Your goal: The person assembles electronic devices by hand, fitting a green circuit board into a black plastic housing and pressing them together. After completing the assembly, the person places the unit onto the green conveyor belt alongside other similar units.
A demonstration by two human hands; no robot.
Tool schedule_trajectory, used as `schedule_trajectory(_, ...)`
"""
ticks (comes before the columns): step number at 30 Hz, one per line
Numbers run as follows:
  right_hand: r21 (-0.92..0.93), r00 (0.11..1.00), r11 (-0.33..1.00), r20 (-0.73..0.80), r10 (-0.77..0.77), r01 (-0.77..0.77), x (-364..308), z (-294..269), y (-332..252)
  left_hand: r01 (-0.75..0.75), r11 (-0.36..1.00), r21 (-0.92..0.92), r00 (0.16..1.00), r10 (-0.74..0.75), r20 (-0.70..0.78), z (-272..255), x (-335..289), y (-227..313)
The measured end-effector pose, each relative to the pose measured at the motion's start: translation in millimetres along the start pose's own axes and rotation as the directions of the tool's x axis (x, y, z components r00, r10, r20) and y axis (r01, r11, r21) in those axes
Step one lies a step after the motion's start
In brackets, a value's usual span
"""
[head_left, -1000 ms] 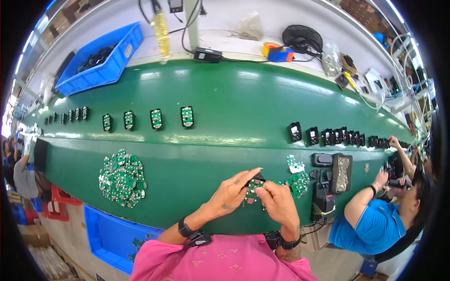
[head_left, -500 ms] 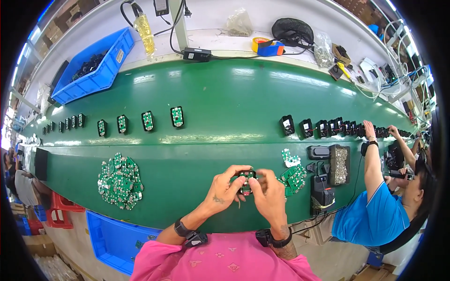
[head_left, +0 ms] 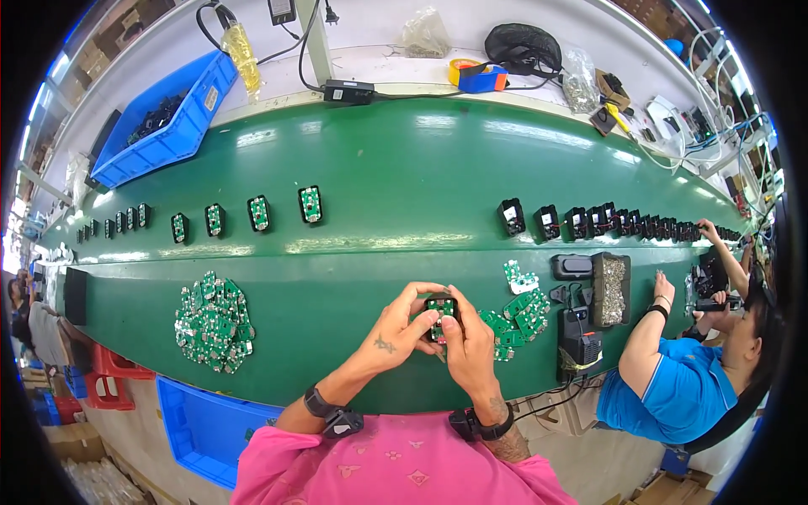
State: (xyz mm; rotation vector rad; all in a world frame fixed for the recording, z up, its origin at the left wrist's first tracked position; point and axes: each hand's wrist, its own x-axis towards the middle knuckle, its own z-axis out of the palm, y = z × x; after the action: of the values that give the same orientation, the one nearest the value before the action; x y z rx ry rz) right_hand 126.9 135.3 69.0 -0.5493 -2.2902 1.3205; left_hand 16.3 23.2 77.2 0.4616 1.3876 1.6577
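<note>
Between my two hands, near the bench's front edge, is a black plastic housing with a green circuit board [head_left: 443,308] seated in its open face. My left hand [head_left: 399,330] grips its left side, thumb on the board. On the other side my right hand [head_left: 471,345] closes around the housing, its thumb also pressing at the board's lower part. Fingers hide much of the housing's sides. Just right of my right hand lies a loose pile of green circuit boards [head_left: 530,316]. A larger heap of boards [head_left: 214,324] lies to my left.
Housings with boards [head_left: 310,204] line the bench's left; black housings [head_left: 511,216] line the right. Beside the board pile stand a black charger-like device [head_left: 580,341] and a tray of small metal parts [head_left: 610,290]. A blue crate [head_left: 181,122] sits far left. A co-worker [head_left: 673,379] works at right.
My right fingers have come in closer around the housing, and the right thumb now presses lower on the board. The co-worker's near arm has drawn back from the housing row.
</note>
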Motion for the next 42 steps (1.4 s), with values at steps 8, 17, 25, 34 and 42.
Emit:
schedule_trajectory(8,0.138,0.995,0.986,0.042,0.089,-0.094,0.0,4.2,-1.7,-0.103,0.973,0.206,0.995,0.098,0.034,-1.6,-2.7,-0.3)
schedule_trajectory(17,0.270,0.999,0.963,-0.029,0.032,-0.023,0.4,20.2,18.2,-0.187,0.921,0.340,0.979,0.202,-0.008,-1.2,-1.0,-6.4)
schedule_trajectory(25,-0.396,0.999,0.917,0.022,-0.042,0.048,60.5,-15.0,34.2,-0.071,0.947,0.314,0.973,0.135,-0.189,-71.4,58.0,1.8)
schedule_trajectory(34,-0.674,0.926,0.643,-0.190,0.326,-0.364,161.8,-60.3,77.7,-0.051,0.774,0.631,0.850,0.365,-0.379,-140.1,116.6,15.2)
schedule_trajectory(42,-0.345,0.962,0.914,0.091,0.257,-0.211,96.8,-38.3,14.9,-0.251,0.680,0.689,0.922,0.385,-0.044,-35.7,23.9,15.0)
